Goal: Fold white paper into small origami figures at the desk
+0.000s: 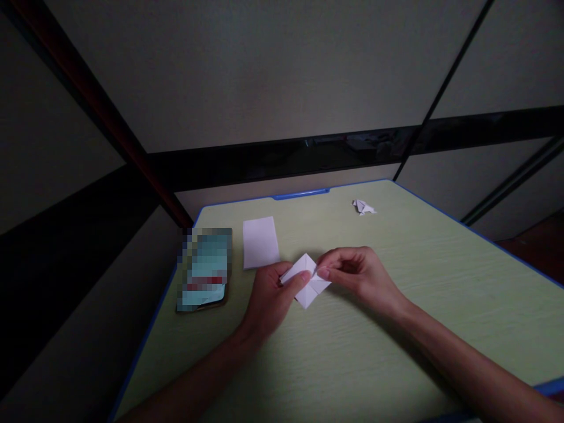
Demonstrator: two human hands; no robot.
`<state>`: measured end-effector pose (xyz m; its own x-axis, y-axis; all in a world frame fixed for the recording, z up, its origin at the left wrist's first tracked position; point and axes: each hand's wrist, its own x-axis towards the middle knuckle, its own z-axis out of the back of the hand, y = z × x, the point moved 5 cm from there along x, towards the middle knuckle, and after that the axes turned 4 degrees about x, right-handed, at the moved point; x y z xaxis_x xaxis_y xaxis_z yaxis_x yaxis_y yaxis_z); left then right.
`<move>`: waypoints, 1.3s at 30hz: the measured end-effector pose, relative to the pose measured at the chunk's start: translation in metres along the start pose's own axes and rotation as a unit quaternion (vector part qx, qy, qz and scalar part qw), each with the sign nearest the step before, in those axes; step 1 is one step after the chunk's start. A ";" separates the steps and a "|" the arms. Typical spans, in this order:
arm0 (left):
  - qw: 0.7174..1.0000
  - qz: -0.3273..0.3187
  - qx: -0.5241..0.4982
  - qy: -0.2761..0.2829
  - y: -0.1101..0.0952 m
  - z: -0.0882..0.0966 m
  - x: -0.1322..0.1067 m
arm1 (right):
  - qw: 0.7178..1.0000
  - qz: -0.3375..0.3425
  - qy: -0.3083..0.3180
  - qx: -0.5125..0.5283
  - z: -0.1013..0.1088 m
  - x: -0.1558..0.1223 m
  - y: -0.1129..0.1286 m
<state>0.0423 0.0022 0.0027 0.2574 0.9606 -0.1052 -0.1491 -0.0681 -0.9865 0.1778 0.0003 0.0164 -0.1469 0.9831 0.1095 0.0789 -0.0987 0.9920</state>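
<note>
A small white sheet of folded paper [307, 298], diamond-shaped with crease lines across it, is held up between both hands over the middle of the table. My left hand [269, 296] grips its left side, thumb pressed on the front face and fingers behind. At the right corner, the thumb and forefinger of my right hand [359, 271] pinch a flap of the same paper. The fingers behind the paper are partly hidden.
A white paper stack or pad [259, 242] lies behind my left hand. Left of it is a phone [207, 270] with its screen lit and blurred. A small folded paper figure [363, 207] sits at the back right. The pale green table [440, 276] has blue edges and stands against a panelled wall [282, 76].
</note>
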 end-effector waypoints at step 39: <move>0.997 -0.007 0.083 0.001 0.003 0.000 0.003 | 0.992 -0.089 0.086 0.015 -0.009 0.001 -0.013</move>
<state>0.0429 0.0049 -0.0007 0.2631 0.9604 -0.0919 -0.3005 -0.0089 -0.9537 0.1682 0.0009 0.0039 -0.3276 0.9432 -0.0551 0.0660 0.0810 0.9945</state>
